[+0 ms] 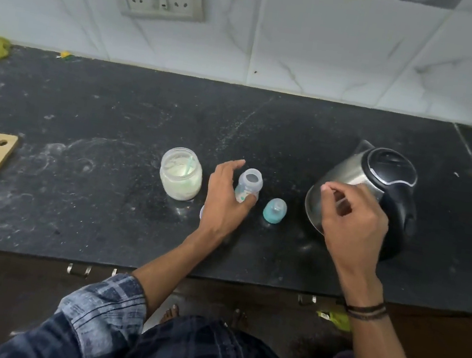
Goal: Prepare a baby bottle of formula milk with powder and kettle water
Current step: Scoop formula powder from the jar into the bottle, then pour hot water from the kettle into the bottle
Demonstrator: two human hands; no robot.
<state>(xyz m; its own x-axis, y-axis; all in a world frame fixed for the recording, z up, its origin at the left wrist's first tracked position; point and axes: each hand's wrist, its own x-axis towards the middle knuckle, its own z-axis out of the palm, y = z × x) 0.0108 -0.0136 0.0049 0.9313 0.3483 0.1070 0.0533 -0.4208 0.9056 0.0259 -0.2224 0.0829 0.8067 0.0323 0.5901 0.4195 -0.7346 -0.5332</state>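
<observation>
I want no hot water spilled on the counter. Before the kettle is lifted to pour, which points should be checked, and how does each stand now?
1. Baby bottle open at the top: ok, no teat on it.
2. Bottle upright and steadied: ok, the left hand is around it.
3. Teat cap clear of the bottle mouth: ok, it stands apart on the counter.
4. Kettle handle in a firm grip: not ok, the right hand is over the kettle's steel body, not on the handle.
5. Water inside the kettle: cannot tell, lid closed.
6. Powder jar clear of the pour path: ok, left of the bottle.
</observation>
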